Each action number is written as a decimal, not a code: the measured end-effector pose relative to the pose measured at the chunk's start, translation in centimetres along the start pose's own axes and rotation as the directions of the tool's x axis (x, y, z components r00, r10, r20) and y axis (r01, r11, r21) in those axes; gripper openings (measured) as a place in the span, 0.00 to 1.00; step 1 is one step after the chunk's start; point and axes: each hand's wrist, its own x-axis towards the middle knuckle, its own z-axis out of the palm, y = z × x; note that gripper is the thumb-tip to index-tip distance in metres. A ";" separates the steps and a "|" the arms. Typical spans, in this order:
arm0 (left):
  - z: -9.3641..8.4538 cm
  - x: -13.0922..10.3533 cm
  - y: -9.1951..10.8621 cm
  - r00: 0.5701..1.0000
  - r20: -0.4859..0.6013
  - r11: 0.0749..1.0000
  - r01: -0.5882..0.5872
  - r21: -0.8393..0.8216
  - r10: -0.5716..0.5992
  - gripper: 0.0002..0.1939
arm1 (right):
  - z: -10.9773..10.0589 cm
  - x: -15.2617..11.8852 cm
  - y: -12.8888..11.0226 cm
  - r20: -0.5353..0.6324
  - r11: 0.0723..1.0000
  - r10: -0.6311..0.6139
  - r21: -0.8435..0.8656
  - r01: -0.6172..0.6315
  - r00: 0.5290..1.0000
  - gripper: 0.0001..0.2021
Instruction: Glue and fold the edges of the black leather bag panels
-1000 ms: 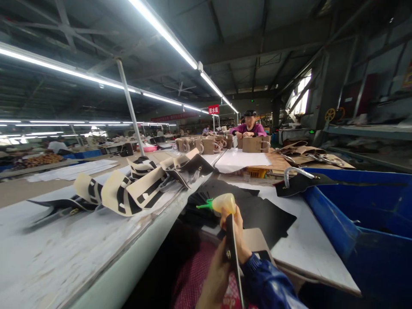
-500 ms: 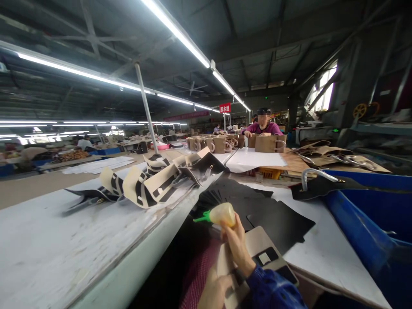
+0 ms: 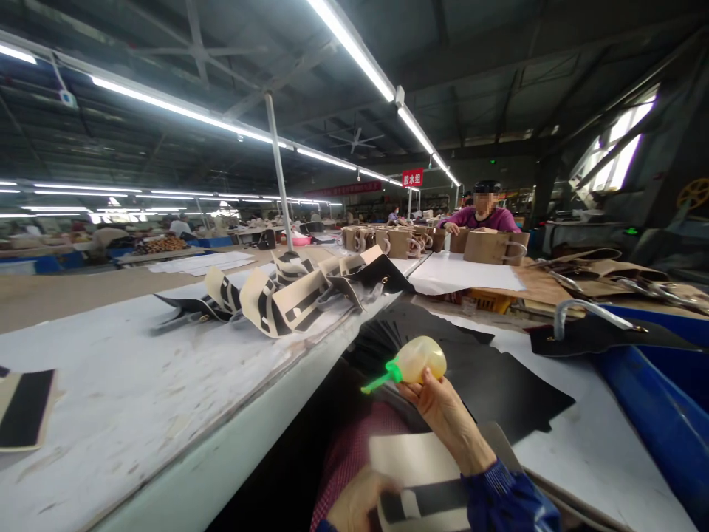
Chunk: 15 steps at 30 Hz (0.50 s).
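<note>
My right hand (image 3: 451,421) is closed around a squeeze bottle (image 3: 422,360) of yellowish liquid. Its green nozzle tilts down to the left, in the air above my lap. Low in the view, my left hand (image 3: 357,501) is slightly blurred, with its fingers curled at the left edge of a beige bag panel (image 3: 407,452) that has black strips. My right forearm and blue sleeve cover part of this panel. Behind the bottle, black sheets (image 3: 498,384) lie fanned out in a pile.
On the white-covered table (image 3: 182,399) at left lie several beige-and-black bag pieces (image 3: 302,299). Another piece (image 3: 27,410) sits at the far left. A blue bin (image 3: 653,414) stands at right, with a black handled piece (image 3: 598,332) across it. Beyond, a co-worker (image 3: 487,214) sits behind brown bags (image 3: 487,246).
The bottle has come slightly closer and to the right, its nozzle now tipped lower. My left hand and the panel have shifted. The whole view has turned left.
</note>
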 end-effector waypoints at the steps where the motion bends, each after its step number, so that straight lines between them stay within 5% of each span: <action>1: -0.1 0.0 -0.3 1.000 0.023 0.999 0.020 -0.037 -0.019 0.14 | 0.1 -0.2 -0.6 0.002 1.000 -0.005 -0.014 0.005 1.000 0.21; 8: -1.8 -0.7 -0.8 0.985 0.142 0.939 -0.042 -0.340 0.095 0.17 | 1.4 -2.0 -5.6 -0.025 0.985 -0.144 -0.098 0.141 0.989 0.19; 13: -2.0 -2.9 2.4 0.972 0.141 0.849 -0.087 -0.521 0.186 0.24 | 1.9 -4.7 -7.9 -0.107 0.918 -0.342 -0.251 0.308 0.933 0.26; 15: -1.6 -4.1 4.2 0.969 0.094 0.807 -0.136 -0.575 0.230 0.25 | 1.3 -6.1 -8.0 -0.116 0.921 -0.303 -0.292 0.259 0.946 0.29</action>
